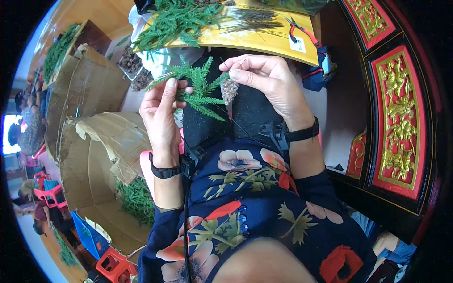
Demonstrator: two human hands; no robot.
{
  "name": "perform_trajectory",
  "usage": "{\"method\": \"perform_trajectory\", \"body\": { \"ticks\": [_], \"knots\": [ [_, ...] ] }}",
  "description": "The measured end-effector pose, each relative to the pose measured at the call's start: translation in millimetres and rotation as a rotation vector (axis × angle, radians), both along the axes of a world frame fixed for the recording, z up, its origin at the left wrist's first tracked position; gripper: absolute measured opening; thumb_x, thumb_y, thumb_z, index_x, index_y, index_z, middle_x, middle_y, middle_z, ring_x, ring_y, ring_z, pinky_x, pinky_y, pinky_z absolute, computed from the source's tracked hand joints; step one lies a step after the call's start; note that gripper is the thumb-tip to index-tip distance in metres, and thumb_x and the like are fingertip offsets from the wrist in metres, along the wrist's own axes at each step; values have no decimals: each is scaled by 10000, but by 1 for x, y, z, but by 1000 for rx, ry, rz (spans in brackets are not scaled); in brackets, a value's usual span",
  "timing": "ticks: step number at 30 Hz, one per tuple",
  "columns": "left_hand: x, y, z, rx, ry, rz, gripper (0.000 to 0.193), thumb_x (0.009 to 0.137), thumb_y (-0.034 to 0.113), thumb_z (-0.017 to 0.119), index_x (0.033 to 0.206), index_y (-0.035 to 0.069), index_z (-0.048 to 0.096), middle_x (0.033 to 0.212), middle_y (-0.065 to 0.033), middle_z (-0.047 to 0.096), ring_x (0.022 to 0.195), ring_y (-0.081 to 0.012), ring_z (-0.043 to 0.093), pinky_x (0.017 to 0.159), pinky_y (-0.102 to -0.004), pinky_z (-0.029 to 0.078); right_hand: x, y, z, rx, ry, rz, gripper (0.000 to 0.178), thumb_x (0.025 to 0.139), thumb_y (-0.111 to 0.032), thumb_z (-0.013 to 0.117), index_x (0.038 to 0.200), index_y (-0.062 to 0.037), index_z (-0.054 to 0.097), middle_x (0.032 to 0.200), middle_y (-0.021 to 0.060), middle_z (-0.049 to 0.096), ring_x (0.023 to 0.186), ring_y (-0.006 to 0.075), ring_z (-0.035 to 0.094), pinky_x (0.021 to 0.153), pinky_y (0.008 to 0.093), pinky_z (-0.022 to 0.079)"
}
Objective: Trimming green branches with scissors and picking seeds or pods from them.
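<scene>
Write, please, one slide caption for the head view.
Left hand holds a green sprig; right hand holds a small cone by its top.

Green sprig (198, 82) (splayed), pinecone (230, 91), tip downward

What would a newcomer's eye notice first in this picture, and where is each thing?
Probably the gold carved relief on red panel, framed in black at the far right. Next, at upper centre, the bright green needle-leaved sprig in the left hand, beside the pale brown scaly cone at the fingertips of the right hand. Above them, the yellow tabletop carries red-handled pliers.
</scene>
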State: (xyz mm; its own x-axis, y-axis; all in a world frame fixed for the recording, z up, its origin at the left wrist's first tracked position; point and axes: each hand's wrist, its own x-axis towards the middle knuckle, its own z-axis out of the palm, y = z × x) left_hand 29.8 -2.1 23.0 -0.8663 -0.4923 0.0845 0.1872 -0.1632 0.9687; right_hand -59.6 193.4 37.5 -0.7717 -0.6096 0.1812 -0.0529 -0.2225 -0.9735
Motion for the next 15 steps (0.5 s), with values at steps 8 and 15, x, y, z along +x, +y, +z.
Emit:
{"method": "perform_trajectory", "body": {
  "ticks": [8, 15],
  "knots": [
    [-4, 1, -3, 29, 98, 26, 146, 884, 118, 618, 1004, 33, 614, 901, -93, 675, 798, -142, 650, 585, -185, 460, 5, -12, -9, 60, 31, -9, 136, 848, -116, 638, 869, 16, 667, 1058, 94, 638, 864, 97, 570, 803, 224, 446],
    [-3, 4, -8, 134, 56, -137, 191, 876, 75, 609, 1064, 43, 605, 959, -86, 650, 839, -123, 607, 631, -193, 462, 14, -25, -11, 253, 356, -4, 118, 800, -139, 679, 805, -21, 673, 902, 68, 639, 733, 117, 534, 682, 258, 430]
  ]
}}
